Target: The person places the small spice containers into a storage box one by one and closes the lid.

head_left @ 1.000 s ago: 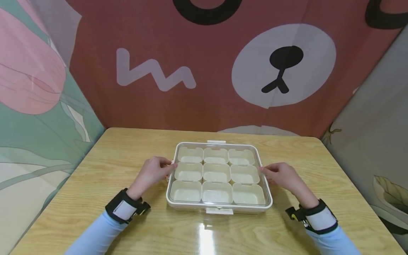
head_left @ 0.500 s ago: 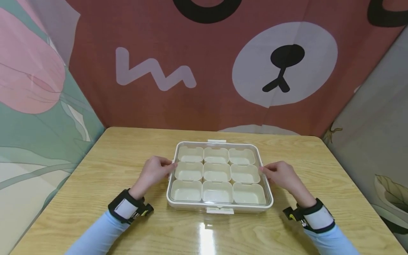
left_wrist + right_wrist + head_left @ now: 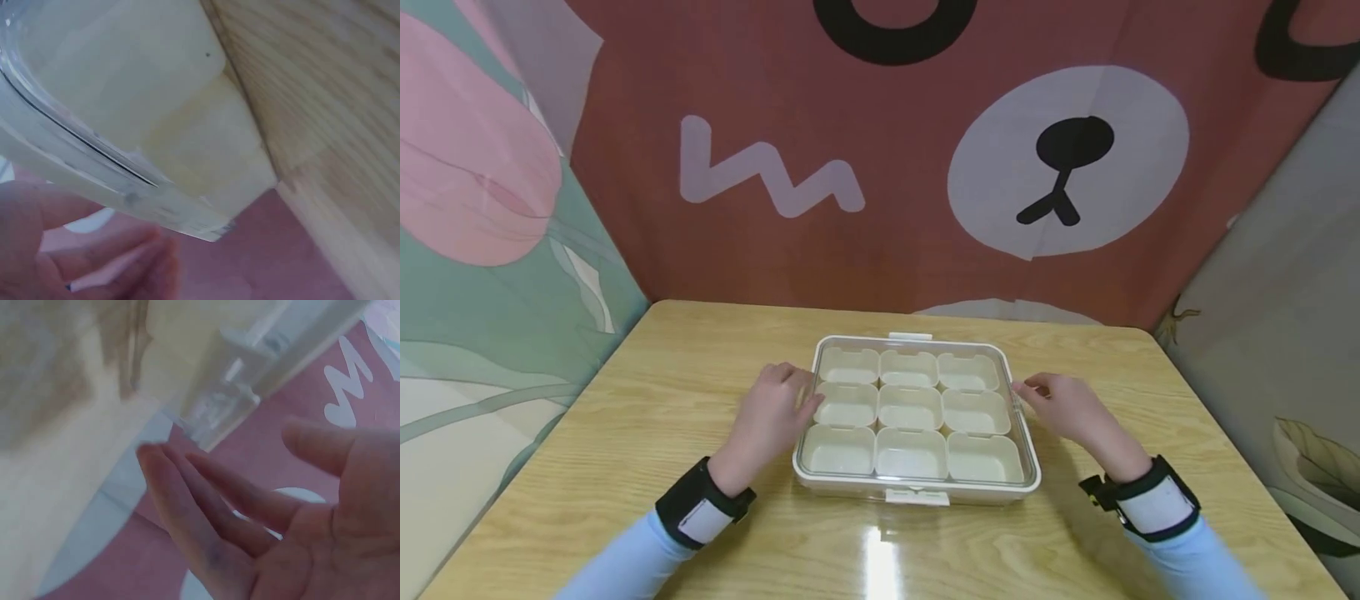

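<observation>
A shallow white box (image 3: 850, 483) with a clear lid lies flat on the table, holding rows of several cream compartments (image 3: 910, 410). No contents show in them. My left hand (image 3: 771, 412) is at the box's left side, its thumb near the lid rim; fingers (image 3: 125, 262) extend loosely past the edge in the left wrist view. Beside the right side is my right hand (image 3: 1071, 408). Its fingers (image 3: 194, 500) are relaxed and apart from the box wall in the right wrist view, below a side latch (image 3: 228, 400). Whether the left fingertips touch the box is unclear.
White latches sit at the front (image 3: 917, 497) and back (image 3: 910, 337) of the box. The wooden table (image 3: 715, 333) ends at a brown cloth (image 3: 880, 258) with a printed bear face. Printed cloths also hang at both sides.
Both hands have loosened from the box's side edges. The left hand has turned and its fingers have lifted away; the right has shifted slightly up. The box stays in place.
</observation>
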Demonstrator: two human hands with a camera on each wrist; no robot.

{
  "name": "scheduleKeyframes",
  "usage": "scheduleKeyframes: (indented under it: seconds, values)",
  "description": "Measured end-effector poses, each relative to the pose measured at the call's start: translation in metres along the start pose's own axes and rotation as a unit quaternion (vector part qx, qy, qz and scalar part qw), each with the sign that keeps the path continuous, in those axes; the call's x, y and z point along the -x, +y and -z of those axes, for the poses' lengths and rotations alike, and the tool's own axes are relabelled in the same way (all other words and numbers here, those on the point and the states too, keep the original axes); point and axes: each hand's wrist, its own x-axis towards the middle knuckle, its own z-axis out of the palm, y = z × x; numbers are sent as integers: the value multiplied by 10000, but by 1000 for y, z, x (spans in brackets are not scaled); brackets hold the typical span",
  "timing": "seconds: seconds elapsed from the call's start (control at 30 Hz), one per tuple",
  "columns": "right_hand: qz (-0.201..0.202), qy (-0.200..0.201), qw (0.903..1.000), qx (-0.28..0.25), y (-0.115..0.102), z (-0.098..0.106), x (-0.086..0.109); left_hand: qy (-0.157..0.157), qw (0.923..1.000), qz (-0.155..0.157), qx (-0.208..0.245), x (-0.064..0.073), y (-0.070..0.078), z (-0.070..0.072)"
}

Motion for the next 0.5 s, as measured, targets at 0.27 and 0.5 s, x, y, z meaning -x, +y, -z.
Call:
scheduleKeyframes:
  seconds: [0.27,0.5]
  values:
    - [1154,847,9885,481,-16,13,-33,420,9867,-1536,315,9,28,-4]
    - [2578,394,9620,814,-44,13,-70,414,9652,-2493,675,21,46,-12]
